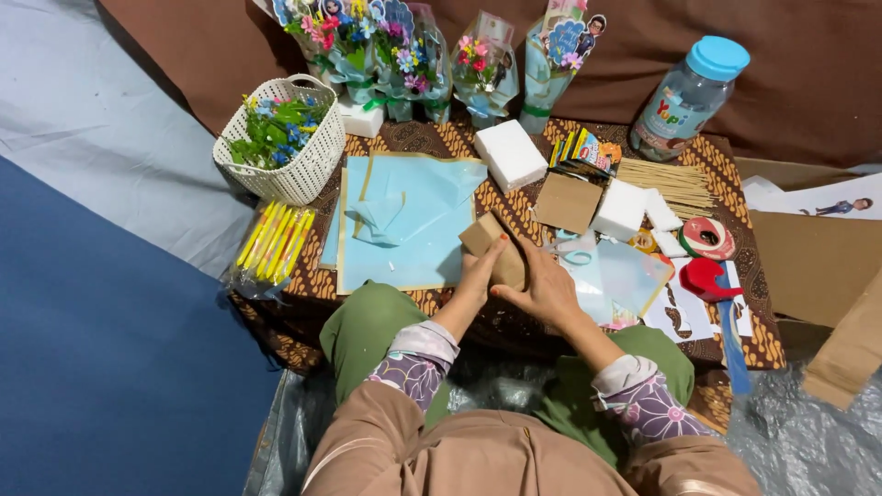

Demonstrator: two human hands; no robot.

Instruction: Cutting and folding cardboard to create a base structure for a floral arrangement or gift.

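Both hands meet over the front edge of the low desk (735, 303), which is draped in brown patterned cloth. The left hand (475, 276) and the right hand (544, 287) hold a small brown box (494, 246) between them, fingers closed on its sides; the box is tilted, just above the desk's near edge. Just left of it lie light blue sheets (404, 220) with a folded blue piece on top. A white basket (280, 147) of blue and yellow flowers stands at the far left, with a pack of yellow sticks (273, 241) before it. Wrapped bouquets (386, 50) line the back. A white foam block (510, 154) and a brown card square (567, 202) sit behind the hands. To the right lie a bundle of skewers (666, 184), a tape roll (706, 237) and a jar (689, 96) with a blue lid.
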